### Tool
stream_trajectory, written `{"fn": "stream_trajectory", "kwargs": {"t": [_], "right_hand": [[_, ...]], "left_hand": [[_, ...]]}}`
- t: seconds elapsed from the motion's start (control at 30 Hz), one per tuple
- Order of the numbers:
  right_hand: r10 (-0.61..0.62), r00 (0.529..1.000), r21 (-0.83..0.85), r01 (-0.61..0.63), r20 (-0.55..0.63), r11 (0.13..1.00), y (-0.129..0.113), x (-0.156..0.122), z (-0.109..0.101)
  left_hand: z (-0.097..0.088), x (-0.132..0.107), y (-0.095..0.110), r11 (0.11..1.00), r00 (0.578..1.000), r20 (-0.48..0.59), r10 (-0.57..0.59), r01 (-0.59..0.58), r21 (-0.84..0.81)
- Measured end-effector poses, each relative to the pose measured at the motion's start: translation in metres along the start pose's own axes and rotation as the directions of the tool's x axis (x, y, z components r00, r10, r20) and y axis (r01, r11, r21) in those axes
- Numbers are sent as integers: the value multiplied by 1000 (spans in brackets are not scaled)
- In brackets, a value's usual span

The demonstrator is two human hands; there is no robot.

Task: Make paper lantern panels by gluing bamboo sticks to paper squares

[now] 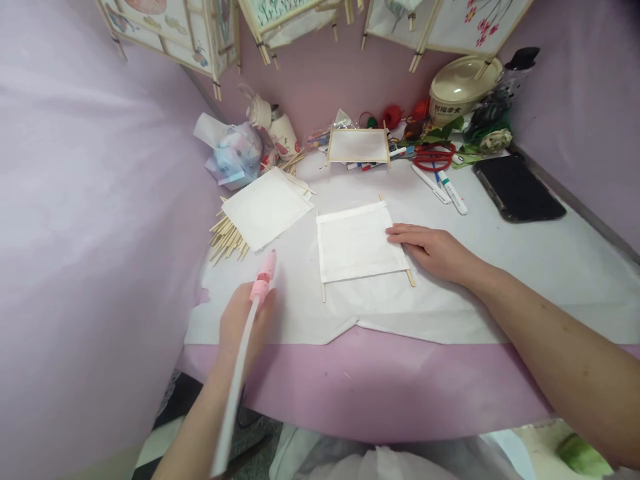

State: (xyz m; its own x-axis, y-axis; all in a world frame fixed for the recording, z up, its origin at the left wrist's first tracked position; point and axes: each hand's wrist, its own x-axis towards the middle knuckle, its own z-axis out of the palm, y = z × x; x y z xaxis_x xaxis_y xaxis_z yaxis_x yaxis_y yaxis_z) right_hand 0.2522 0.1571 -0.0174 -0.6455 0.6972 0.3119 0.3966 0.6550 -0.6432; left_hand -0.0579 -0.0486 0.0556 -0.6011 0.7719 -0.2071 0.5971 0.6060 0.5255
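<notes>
My left hand (245,320) is closed round a pink hot glue gun (263,280). Its nozzle points away from me, and a long white glue stick (237,373) trails out of the back toward me. Flat on the table lies a white paper panel (360,243) with folded edges and thin wooden sticks along its left and right sides; the stick ends jut out at the corners. My right hand (435,250) rests on the panel's right edge with fingers stretched out. Left of the panel, white paper sheets (267,207) lie over a pile of thin wooden sticks (227,237).
Behind the panel stands a small framed paper piece (359,145). Red-handled scissors (434,157), markers (453,192) and a black phone (519,188) lie to the right. A lidded bowl (450,100) and bottle (284,132) stand behind. Paper lanterns (170,30) hang overhead.
</notes>
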Motion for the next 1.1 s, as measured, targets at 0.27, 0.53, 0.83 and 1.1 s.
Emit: {"fn": "stream_trajectory", "kwargs": {"t": [0.27,0.53,0.83,1.1], "right_hand": [[8,1000,-31,-8,15,999,-1,1,0],[0,1000,-21,0,15,1000,2,0,1],[-57,972,-119,31,-227,992,-70,-38,-9],[-77,994,-318,96,74,943,-136,-74,59]], "left_hand": [[-22,25,-47,876,974,-188,128,-22,481],[-30,37,-56,750,980,-150,130,2,661],[-12,39,9,782,819,-55,570,-522,340],[50,80,48,632,648,211,732,-761,145]]}}
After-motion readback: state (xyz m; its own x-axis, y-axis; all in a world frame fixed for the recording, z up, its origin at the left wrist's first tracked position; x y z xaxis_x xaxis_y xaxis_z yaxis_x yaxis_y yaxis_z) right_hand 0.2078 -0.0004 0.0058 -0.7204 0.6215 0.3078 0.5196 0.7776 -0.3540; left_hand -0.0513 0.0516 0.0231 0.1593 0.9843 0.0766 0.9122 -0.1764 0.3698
